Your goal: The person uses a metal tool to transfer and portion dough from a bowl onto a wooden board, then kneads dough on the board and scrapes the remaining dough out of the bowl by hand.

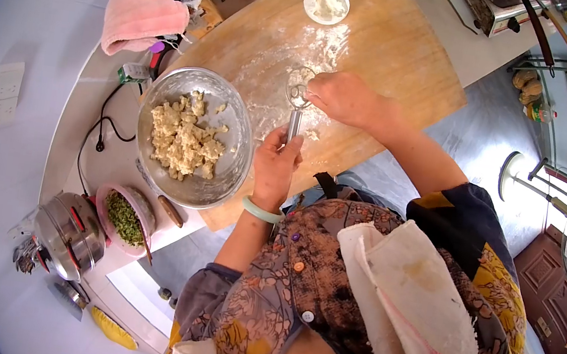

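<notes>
A dough whisk (296,115) with wire loops and a metal handle is held over the floured board. Its handle is gripped from below by my left hand (276,169), which wears a pale green bangle. My right hand (346,100) is closed, its fingertips pinched against the loops at the whisk's head, where pale dough clings. What lies between those fingertips is partly hidden. Left of my hands stands a large metal bowl (237,163) with clumpy, shaggy dough (184,135) inside.
Loose flour is scattered on the wooden board (396,48), with a small white bowl (326,5) of flour at its far edge. A pink bowl of chopped greens (124,217), a knife handle (170,210) and a steel pot (65,233) are at lower left. A pink cloth (144,9) lies upper left.
</notes>
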Motion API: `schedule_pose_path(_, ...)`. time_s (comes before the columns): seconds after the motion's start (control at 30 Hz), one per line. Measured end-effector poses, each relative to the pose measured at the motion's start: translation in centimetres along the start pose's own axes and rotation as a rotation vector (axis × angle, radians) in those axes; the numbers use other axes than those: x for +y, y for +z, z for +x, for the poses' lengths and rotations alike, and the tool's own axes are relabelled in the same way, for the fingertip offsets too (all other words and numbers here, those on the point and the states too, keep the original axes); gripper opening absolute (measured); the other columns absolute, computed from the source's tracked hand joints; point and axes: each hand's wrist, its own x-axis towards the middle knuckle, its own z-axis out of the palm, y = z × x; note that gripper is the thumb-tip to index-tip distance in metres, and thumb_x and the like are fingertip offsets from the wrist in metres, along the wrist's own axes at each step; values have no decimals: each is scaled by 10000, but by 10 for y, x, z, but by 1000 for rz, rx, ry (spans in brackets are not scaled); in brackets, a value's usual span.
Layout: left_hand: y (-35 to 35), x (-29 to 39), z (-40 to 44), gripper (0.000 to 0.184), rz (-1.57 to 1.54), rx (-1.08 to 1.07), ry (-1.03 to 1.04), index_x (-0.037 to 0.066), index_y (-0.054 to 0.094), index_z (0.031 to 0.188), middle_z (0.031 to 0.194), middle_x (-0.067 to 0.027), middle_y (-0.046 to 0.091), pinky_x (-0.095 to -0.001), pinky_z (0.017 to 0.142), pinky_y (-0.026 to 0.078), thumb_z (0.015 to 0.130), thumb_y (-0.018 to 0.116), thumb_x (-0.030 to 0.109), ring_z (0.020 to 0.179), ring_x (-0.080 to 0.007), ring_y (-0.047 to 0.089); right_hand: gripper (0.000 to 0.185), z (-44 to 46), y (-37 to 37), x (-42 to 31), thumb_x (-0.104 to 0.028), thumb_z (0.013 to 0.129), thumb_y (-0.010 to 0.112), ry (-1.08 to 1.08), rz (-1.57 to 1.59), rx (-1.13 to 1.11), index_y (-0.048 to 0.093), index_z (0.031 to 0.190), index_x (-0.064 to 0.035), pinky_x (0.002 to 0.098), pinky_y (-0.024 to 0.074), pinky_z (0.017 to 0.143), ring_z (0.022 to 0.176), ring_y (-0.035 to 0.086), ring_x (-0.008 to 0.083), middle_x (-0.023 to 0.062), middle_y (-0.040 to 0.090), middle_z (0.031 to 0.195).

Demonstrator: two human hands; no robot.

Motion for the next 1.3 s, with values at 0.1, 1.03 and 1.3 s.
schedule_pose_path(0.1,0,0,2,229,-135,2,-54,-36,561,1112,845,-50,609,-200,495,360,926,604,91,599,-65,486,254,-4,-5,1,-234,885,579,10,76,51,548,766,-11,444,461,605,709,590,374,191,568,725)
schedule_pose_path(1.03,-6,-4,-8,236,-332,-139,-60,15,575,1165,939,-84,639,-230,590,440,966,558,141,687,-100,555,170,-14,33,-50,-159,868,665,760,1769,484,571,955,-48,245,414,638,699,490,84,10,548,824)
schedule_pose_path(1.3,-6,0,-13,242,-116,-136,-24,11,569,1154,928,-46,631,-203,547,385,968,562,166,644,-66,494,157,-12,28,-48,-180,838,692,813,1618,379,610,851,-47,230,398,575,617,489,77,21,604,768)
